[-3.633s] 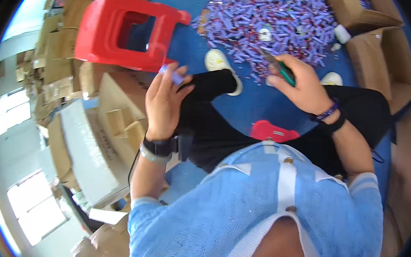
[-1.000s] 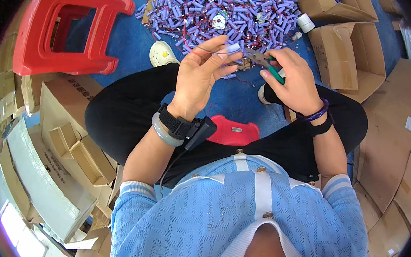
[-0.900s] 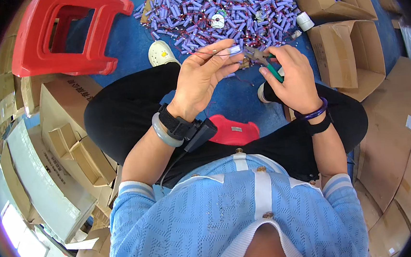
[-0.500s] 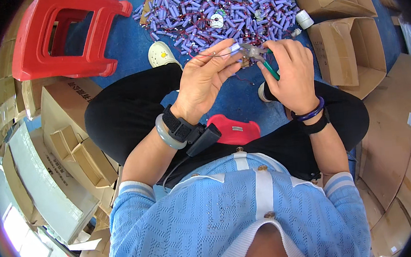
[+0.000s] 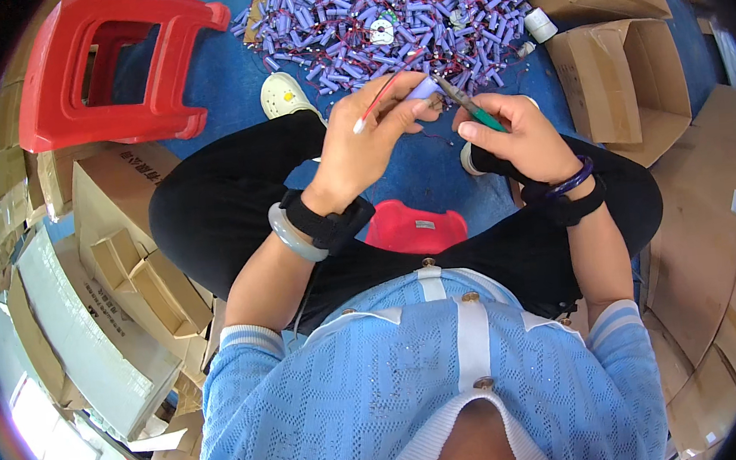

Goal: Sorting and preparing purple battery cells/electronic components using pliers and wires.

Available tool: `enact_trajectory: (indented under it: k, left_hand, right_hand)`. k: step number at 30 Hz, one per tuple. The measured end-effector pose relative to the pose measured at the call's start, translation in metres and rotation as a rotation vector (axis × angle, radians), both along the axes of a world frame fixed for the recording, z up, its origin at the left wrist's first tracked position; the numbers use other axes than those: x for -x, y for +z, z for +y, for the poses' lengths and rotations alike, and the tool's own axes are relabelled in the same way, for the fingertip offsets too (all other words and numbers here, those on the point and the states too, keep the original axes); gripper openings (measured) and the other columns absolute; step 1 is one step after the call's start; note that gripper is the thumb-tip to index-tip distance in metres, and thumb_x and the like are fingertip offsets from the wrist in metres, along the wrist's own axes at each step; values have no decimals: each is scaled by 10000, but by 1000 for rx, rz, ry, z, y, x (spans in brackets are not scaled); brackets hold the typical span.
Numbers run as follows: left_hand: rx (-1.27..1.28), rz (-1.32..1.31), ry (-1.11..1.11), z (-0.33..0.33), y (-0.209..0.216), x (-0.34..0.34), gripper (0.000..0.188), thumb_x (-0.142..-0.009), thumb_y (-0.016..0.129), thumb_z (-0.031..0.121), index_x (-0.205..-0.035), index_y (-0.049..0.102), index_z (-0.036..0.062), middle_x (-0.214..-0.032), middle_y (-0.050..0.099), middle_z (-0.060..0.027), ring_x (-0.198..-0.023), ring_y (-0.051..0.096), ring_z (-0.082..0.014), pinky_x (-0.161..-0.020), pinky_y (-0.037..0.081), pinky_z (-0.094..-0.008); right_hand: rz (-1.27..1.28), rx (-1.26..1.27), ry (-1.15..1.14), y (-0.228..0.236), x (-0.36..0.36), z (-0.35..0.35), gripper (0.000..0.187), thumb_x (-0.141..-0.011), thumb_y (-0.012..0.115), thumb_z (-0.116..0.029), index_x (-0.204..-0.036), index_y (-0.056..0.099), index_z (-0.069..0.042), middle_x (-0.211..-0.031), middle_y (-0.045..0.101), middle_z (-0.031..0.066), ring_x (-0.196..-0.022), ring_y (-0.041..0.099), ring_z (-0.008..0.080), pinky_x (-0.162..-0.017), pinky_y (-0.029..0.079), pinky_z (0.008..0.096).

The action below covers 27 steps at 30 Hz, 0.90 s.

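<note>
Between the thumb and fingers of my left hand is a purple cylindrical battery cell. A red wire with a white connector trails from it across the back of my fingers. My right hand is closed round the green handles of a pair of pliers. Their metal jaws reach the right end of the cell; whether they bite on it I cannot tell. Beyond both hands, a large heap of similar purple cells with red and black wires lies on the blue floor.
A red plastic stool lies tipped at the far left. Open cardboard boxes stand at the right, beside a white cylindrical container. Flattened cardboard is along the right side. A red seat shows between my legs.
My left hand has turned, bringing the red wire and white connector over its back. The pliers have rotated in my right hand, now slanting down to the right, their jaws still beside the cell.
</note>
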<state>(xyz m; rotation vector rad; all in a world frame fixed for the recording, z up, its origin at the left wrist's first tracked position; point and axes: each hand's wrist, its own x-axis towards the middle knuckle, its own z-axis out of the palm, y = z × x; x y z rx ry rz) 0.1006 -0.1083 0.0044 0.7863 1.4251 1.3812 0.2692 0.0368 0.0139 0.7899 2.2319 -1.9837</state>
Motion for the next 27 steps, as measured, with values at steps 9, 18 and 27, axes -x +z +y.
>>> enact_trajectory:
  k: [9,18,27]
  left_hand:
    - [-286,-224,-140,-3,1,2,294,-901,531,40,-1190,518,-12,-1057,619,-113,-987,619,-230,-866,493,-331]
    - [-342,-148,177,-4,8,28,296,-955,464,157,-1203,509,1,-905,583,-75,-834,587,-163,-725,482,-285]
    - [-219,-543,128,-20,10,22,320,-897,435,216,-1100,535,-9,-727,436,-11,-649,396,-106,-581,340,-256]
  right_hand:
    - [344,1212,59,1,-10,-2,313,-948,461,-268,-1009,561,22,-713,509,28,-540,480,107,-477,390,243]
    - [-617,-660,801,-79,-18,-8,309,-856,562,-329,-955,605,-40,-795,641,118,-747,643,264,-665,508,370]
    - [-756,-678,989,-116,36,-27,334,-778,555,-240,-1001,646,-8,-995,639,224,-946,630,326,-810,499,429]
